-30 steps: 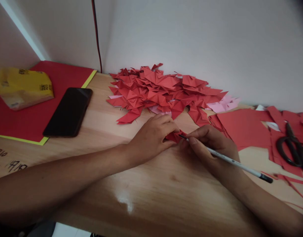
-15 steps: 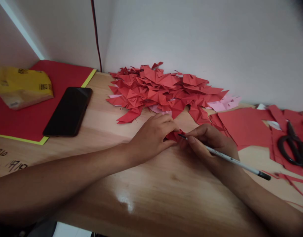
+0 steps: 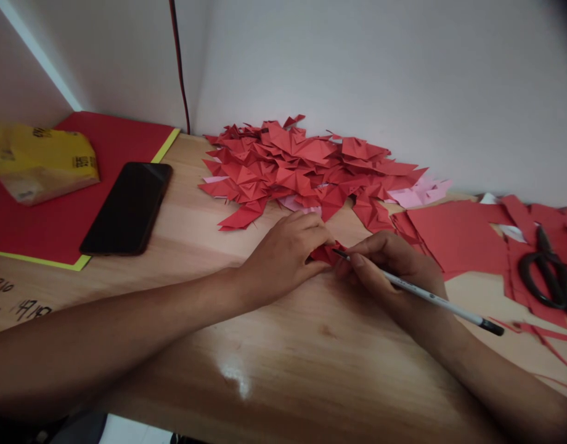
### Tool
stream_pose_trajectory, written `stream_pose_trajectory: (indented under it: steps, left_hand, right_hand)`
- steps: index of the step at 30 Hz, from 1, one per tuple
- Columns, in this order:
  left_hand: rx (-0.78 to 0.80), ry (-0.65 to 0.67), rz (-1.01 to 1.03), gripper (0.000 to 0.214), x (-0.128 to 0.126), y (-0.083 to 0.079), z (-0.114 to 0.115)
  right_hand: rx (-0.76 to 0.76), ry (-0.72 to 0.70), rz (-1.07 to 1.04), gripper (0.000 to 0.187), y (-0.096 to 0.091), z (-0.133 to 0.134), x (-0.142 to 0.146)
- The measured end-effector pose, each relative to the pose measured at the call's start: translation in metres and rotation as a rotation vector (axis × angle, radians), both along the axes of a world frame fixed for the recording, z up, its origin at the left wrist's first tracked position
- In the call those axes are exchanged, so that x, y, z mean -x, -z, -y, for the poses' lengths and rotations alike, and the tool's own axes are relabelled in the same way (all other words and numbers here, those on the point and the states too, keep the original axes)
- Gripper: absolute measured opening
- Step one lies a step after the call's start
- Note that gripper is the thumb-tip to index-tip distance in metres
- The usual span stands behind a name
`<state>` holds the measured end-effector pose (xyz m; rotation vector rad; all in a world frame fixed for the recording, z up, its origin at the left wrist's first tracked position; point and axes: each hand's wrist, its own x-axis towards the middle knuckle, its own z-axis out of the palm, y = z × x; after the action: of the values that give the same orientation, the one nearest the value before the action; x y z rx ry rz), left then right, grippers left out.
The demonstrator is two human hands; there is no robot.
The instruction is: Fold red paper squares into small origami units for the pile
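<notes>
Between my hands, on the wooden table (image 3: 283, 345), lies a small folded red paper piece (image 3: 327, 253), partly hidden by fingers. My left hand (image 3: 290, 250) grips its left side between thumb and fingers. In my right hand (image 3: 389, 262) is a slim white pen (image 3: 434, 299) with black ends, its dark tip at the red paper. The pen's rear end points down and to the right. Just beyond my hands rises a heap of folded red paper shapes (image 3: 288, 163), with a few pink ones (image 3: 420, 192) among them.
Flat red paper sheets (image 3: 459, 237) and black-handled scissors (image 3: 549, 277) lie at right, near thin red paper strips (image 3: 551, 336). At left, a dark phone (image 3: 129, 209) sits beside a red sheet (image 3: 121, 139) bearing a yellow packet (image 3: 45, 160). A white wall (image 3: 380, 74) stands behind.
Almost nothing differs. The pen's rear end has shifted very slightly to the left and up; both hands hold their places at the red paper.
</notes>
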<state>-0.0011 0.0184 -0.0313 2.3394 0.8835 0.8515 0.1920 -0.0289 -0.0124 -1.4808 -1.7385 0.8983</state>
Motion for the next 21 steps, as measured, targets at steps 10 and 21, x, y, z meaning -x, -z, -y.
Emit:
stream_pose_trajectory:
  steps: [10,21]
  left_hand:
    - [-0.010,0.004,-0.002,0.013,0.0002,0.0009,-0.0003]
    - [-0.013,0.009,0.003,0.011,0.0007,0.0017,-0.0004]
  right_hand:
    - [0.025,-0.010,-0.017,0.014,-0.0004,0.0007,-0.0002]
    - [0.010,-0.016,0.000,0.016,-0.0017,0.0007,0.0014]
